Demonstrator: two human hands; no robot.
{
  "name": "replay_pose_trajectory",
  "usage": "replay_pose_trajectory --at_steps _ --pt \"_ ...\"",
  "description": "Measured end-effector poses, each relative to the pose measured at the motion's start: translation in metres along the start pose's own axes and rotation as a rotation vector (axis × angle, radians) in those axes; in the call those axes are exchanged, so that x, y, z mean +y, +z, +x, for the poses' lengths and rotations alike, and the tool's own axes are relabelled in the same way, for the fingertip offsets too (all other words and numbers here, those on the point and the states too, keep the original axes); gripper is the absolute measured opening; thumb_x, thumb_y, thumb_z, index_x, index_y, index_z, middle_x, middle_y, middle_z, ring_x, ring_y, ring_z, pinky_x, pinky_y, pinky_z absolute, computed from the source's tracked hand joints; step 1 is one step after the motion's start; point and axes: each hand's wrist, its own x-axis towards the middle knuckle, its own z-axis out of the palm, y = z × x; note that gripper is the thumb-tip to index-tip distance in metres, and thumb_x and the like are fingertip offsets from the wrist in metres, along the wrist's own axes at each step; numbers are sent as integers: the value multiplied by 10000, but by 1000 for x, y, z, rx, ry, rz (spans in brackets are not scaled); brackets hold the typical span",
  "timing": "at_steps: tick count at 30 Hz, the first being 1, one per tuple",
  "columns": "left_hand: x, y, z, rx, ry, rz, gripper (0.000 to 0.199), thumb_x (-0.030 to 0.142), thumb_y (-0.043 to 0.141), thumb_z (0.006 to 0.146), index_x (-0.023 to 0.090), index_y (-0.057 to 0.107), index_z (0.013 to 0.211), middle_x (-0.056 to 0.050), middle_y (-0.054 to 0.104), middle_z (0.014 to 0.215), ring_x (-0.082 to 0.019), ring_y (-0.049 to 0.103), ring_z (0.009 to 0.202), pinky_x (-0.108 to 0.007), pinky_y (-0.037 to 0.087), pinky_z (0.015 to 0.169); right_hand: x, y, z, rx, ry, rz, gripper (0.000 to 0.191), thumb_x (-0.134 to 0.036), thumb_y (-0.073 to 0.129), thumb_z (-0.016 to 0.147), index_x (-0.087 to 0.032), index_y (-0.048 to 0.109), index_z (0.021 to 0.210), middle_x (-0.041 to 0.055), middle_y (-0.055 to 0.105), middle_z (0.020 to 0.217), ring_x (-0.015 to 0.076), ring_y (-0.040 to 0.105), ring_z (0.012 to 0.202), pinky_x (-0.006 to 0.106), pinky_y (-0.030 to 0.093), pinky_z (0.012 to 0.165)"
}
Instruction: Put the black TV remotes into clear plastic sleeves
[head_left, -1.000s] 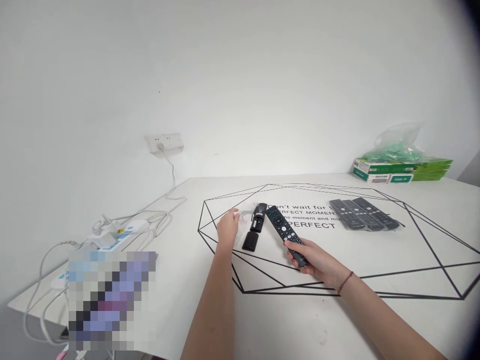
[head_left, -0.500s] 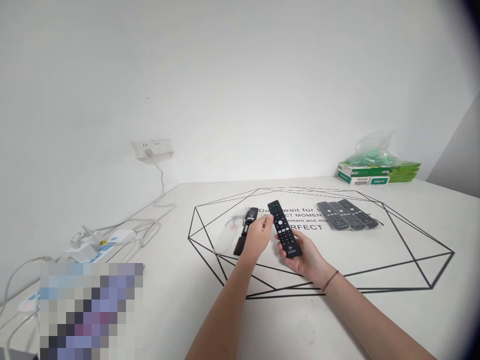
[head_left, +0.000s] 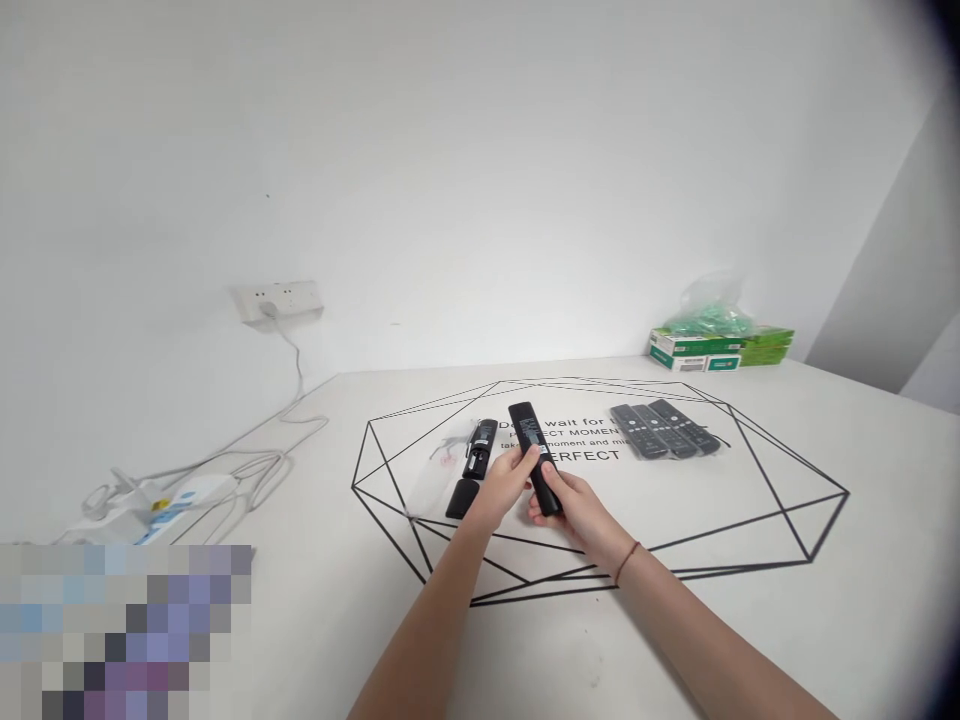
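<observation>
A black remote control (head_left: 528, 432) is held back side up, its label showing, over the printed table. My right hand (head_left: 576, 503) is wrapped round its lower end, thumb on top. My left hand (head_left: 507, 484) grips the remote's left side near the middle, its thumb on the back. Left of my left hand, a second remote (head_left: 478, 460) lies with its battery compartment open, and a separate black cover (head_left: 463, 498) lies just below it. Beside these is a clear plastic bag (head_left: 435, 478). Several remotes (head_left: 661, 430) in clear wrapping lie side by side to the right.
Green and white boxes (head_left: 694, 348) with a clear and green plastic bag (head_left: 711, 308) on top stand at the back right. A power strip (head_left: 184, 500) and tangled white cables lie at the left, below a wall socket (head_left: 281, 300). A blurred-out patch covers the lower left corner.
The remote in my hands has turned over from its button side to its back. My left hand, beside it earlier, now grips it. The camera view has shifted slightly to the right.
</observation>
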Motion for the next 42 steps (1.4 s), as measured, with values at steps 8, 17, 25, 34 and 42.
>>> replay_pose_trajectory --at_steps 8,17,25,34,42 --pt "-6 3 4 6 -38 -60 422 545 530 778 148 559 918 -19 576 786 -117 546 693 -268 467 701 7 -6 9 -27 -7 -32 401 -493 568 808 -100 570 882 79 628 743 169 648 634 340 563 647" --pt "-10 -11 12 265 120 536 508 497 350 888 199 443 1289 -91 640 1089 -210 590 992 -321 421 863 -20 -33 1 109 -121 -813 241 -375 556 798 -161 588 902 67 650 799 180 631 675 306 488 649" --pt "-10 9 25 285 31 1276 370 313 322 920 102 518 1152 -156 672 944 -227 636 891 -290 428 754 7 -45 21 308 -392 -1168 202 -342 477 843 -183 596 880 76 651 865 200 582 827 298 418 750" --pt "4 -1 -7 75 330 1628 377 385 323 912 131 601 923 -127 624 935 -248 575 899 -331 411 708 11 -47 16 301 -470 -1285 382 -331 479 840 -106 539 1143 145 567 1112 250 478 1060 360 342 938" --pt "3 -18 -20 -113 312 1602 215 383 491 862 188 558 925 -61 629 912 -198 571 819 -301 368 689 -24 -54 -8 -141 -372 -1289 261 -235 541 740 -179 618 983 65 639 955 206 549 878 310 410 783"
